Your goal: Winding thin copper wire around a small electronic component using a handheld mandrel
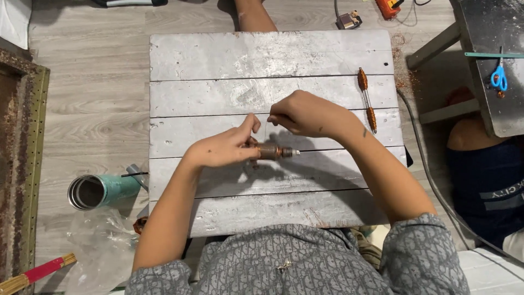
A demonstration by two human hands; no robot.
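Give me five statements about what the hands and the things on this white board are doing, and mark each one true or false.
1. The left hand holds a small copper-wound motor rotor over the white plank board. True.
2. The right hand rests flat on the floor. False: it is raised above the board, fingers pinched together, just above the rotor.
3. A second rotor on a long shaft lies on the board, to the right of both hands. True.
4. The blue-handled scissors lie on the white board. False: they lie on the dark surface at the upper right.
5. The teal tumbler stands upright. False: it lies on its side on the floor.
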